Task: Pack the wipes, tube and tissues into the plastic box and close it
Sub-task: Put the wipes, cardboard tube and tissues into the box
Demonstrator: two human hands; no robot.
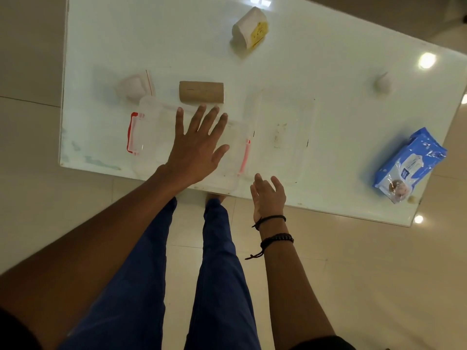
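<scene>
Left hand point(195, 145) spread flat with fingers wide over the clear plastic box point(151, 137), right hand point(267, 195) open and empty at the table point(353, 109) edge, cardboard tube point(201, 92) just beyond the left fingertips, blue wipes pack point(409, 165) far right of the right hand, tissue pack point(250, 27) far beyond both hands.

The left hand point(195, 145) spreads flat above the clear box point(151, 137). Beyond the box lies the tube point(201, 92); its lid point(283, 137) sits right of it, wipes point(409, 165) farther right. The right hand point(267, 195) hovers open by the box's near right corner.
</scene>
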